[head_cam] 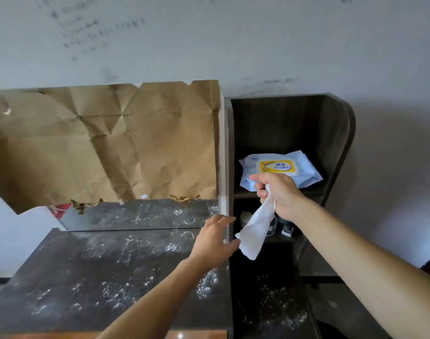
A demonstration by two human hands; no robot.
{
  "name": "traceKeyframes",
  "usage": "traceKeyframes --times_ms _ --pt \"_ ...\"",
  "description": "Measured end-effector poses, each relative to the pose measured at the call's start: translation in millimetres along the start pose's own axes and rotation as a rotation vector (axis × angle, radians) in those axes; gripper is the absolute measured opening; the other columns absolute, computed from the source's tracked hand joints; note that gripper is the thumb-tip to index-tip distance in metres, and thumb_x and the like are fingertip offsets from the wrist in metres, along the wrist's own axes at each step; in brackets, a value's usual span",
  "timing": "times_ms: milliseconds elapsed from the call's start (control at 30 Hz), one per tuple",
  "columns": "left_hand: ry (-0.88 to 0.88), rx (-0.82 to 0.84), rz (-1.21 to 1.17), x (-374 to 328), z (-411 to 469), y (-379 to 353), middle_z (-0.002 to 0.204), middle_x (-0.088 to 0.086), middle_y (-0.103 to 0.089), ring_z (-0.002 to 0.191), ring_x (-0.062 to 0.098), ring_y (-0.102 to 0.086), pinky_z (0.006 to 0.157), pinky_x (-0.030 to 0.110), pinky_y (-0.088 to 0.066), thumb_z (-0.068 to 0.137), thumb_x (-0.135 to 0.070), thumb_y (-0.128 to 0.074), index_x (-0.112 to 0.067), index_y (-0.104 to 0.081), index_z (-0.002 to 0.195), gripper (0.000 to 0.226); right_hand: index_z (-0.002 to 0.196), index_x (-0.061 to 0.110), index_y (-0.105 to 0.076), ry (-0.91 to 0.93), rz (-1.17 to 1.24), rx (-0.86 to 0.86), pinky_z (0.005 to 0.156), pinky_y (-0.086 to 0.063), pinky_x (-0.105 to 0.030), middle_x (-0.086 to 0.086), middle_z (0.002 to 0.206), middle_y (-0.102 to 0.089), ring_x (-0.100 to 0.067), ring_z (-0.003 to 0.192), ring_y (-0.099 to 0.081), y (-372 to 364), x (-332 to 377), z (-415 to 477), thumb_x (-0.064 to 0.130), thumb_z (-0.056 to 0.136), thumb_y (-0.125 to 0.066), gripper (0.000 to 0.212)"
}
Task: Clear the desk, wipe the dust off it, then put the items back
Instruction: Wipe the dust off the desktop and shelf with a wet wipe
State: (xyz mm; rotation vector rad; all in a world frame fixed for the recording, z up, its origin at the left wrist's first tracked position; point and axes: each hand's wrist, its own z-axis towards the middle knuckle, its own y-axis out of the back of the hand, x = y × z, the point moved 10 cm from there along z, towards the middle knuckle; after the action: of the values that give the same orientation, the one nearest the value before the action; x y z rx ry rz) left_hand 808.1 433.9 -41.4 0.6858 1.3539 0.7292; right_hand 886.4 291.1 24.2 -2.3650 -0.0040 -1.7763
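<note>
A: What's hard to read?

B: Lower shelf (336, 133) compartment. It is dark, with small containers (245, 216) partly behind the wipe (256, 231) and the right wrist. Cannot tell what they are. The marks on the wall (99, 33) are blurred. Brown paper (111, 143) covers most of the mirror (148, 214), so only a strip shows below it.

A: Anything cut off?

B: Near edge of the tabletop (87, 277), at the bottom of the frame. The pack's (277, 166) front edge sits behind the right hand (280, 192).

A: Right hand?

B: Arm stretched forward, raised in front of the upper compartment. Fingers are curled round the top of the wipe, which hangs down crumpled, clear of the tabletop.

A: Left hand (212, 238)?

B: Arm reaches forward over the tabletop's far right corner. The hand is wide, fingers spread, holding nothing. Its fingertips are just beside the wipe's lower end; contact is unclear.

A: Tabletop?

B: Dark, speckled with white dust.

A: Pack?

B: Lying flat in the upper compartment.
</note>
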Motion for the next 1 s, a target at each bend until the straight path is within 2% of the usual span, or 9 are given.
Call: traceKeyframes --times_ms 67,133,200,267,367,533,767,867,1000 --pt "0.105 0.106 -0.189 30.4 -31.4 4.9 0.105 -0.011 -0.055 0.091 0.012 -0.056 0.082 0.027 -0.046 0.072 -0.039 -0.067 -0.038 -0.057 0.117 0.046 0.099 -0.003 -0.062 -0.068 0.050 0.063 0.042 -0.027 -0.020 -0.004 0.064 -0.045 -0.011 0.047 -0.033 -42.9 -20.0 -19.2 0.002 0.087 -0.048 0.020" --pt "0.174 0.072 -0.330 53.6 -63.4 25.2 0.077 -0.010 -0.055 0.068 0.007 -0.050 0.065 0.024 -0.041 0.078 -0.029 -0.069 -0.030 -0.064 0.079 0.005 0.101 -0.003 -0.063 -0.101 0.078 0.097 0.042 -0.031 -0.020 -0.005 0.063 -0.048 -0.011 0.046 -0.037 -82.3 -40.1 -33.9 0.001 0.090 -0.046 0.021" --pt "0.235 0.018 -0.387 84.0 -95.9 45.1 0.058 -0.007 -0.037 0.054 0.008 -0.032 0.052 0.026 -0.026 0.085 -0.018 -0.065 -0.019 -0.047 0.056 0.034 0.106 -0.002 -0.062 -0.077 0.014 0.086 0.047 -0.038 -0.022 -0.008 0.065 -0.054 -0.014 0.049 -0.046 -112.9 -57.9 -42.8 0.000 0.092 -0.043 0.023" --pt "0.304 -0.038 -0.404 114.1 -130.5 67.9 0.057 -0.006 -0.033 0.052 0.009 -0.028 0.053 0.028 -0.023 0.087 -0.016 -0.061 -0.011 -0.046 0.056 0.035 0.113 0.005 -0.059 -0.025 -0.173 0.081 0.053 -0.044 -0.026 -0.011 0.071 -0.064 -0.020 0.057 -0.057 -138.4 -76.3 -48.5 0.000 0.093 -0.037 0.030" --pt "0.443 -0.099 -0.425 168.8 -178.0 96.4 0.061 -0.005 -0.048 0.055 0.009 -0.040 0.056 0.027 -0.031 0.091 -0.019 -0.057 -0.007 -0.067 0.075 0.023 0.123 0.014 -0.056 0.078 -0.502 0.107 0.053 -0.046 -0.026 -0.007 0.082 -0.071 -0.015 0.072 -0.061 -176.9 -108.2 -54.3 0.005 0.096 -0.036 0.035" --pt "0.599 -0.259 -0.468 247.9 -235.6 139.3 0.071 -0.003 -0.064 0.065 0.014 -0.055 0.062 0.028 -0.042 0.090 -0.024 -0.057 -0.017 -0.072 0.075 0.022 0.115 0.012 -0.064 0.132 -0.630 0.216 0.088 -0.048 -0.034 -0.003 0.119 -0.063 -0.014 0.099 -0.055 -255.7 -164.7 -60.9 0.015 0.097 -0.046 0.026" --pt "0.803 -0.490 -0.614 351.3 -274.1 186.2 0.062 0.002 -0.048 0.058 0.015 -0.044 0.055 0.027 -0.036 0.089 -0.023 -0.058 -0.009 -0.056 0.066 0.028 0.088 0.009 -0.071 -0.202 -0.547 0.665 0.045 -0.028 -0.023 -0.005 0.071 -0.063 -0.014 0.057 -0.048 -378.7 -238.0 -58.1 0.051 0.074 -0.070 0.045" --pt "0.886 -0.509 -0.720 398.3 -277.8 200.5 0.053 -0.002 -0.051 0.047 0.012 -0.050 0.047 0.022 -0.041 0.092 -0.018 -0.057 -0.008 -0.050 0.061 0.033 0.085 0.004 -0.070 -0.212 -0.620 0.778 0.060 -0.046 -0.027 -0.010 0.082 -0.070 -0.020 0.071 -0.061 -429.4 -264.1 -34.1 0.027 0.071 -0.079 0.029" --pt "1.011 -0.396 -0.805 455.3 -278.9 209.9 0.058 0.003 -0.048 0.046 0.013 -0.049 0.043 0.023 -0.042 0.090 -0.015 -0.061 -0.008 -0.053 0.065 0.028 0.070 0.007 -0.060 -0.208 -0.722 0.690 0.067 -0.043 -0.029 -0.011 0.074 -0.065 -0.022 0.069 -0.058 -478.2 -292.8 13.1 0.040 0.083 -0.067 0.037"
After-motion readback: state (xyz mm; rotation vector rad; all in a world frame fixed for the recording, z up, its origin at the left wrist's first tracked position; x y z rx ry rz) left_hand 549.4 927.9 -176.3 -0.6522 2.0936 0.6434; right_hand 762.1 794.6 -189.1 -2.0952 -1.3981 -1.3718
